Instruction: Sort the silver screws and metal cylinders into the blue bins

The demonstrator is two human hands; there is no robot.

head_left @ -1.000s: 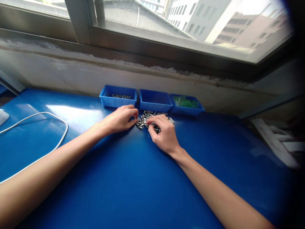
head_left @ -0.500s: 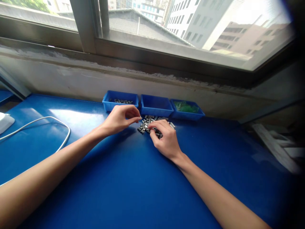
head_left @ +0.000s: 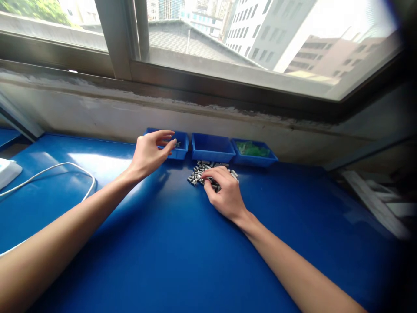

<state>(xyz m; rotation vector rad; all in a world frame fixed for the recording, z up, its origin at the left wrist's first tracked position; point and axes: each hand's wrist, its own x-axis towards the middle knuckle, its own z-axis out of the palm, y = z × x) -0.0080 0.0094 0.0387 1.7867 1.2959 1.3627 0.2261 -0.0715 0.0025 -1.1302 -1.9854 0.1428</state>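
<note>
My left hand (head_left: 151,152) hovers over the near side of the left blue bin (head_left: 178,153), its thumb and fingers apart and nothing visible between them. Small metal parts (head_left: 177,144) lie in that bin, partly hidden by the hand. On the blue table, a pile of small silver and dark cylindrical metal parts (head_left: 194,177) sits before the bins. My right hand (head_left: 226,191) rests at the right side of this pile with thumb and fingers curled together. A small round silver metal part (head_left: 199,176) shows at its fingertips; the palm hides some of the pile.
A middle blue bin (head_left: 213,153) and a right blue bin (head_left: 257,161) holding green plastic bags (head_left: 252,148) stand in the row along the wall. A white cable (head_left: 70,163) curves across the left of the table (head_left: 169,252) near a white device (head_left: 9,171). Behind is a window.
My left hand has moved left and away from the pile to above the left bin, its pinch now opened. The right hand stays at the pile, nearly unmoved.
</note>
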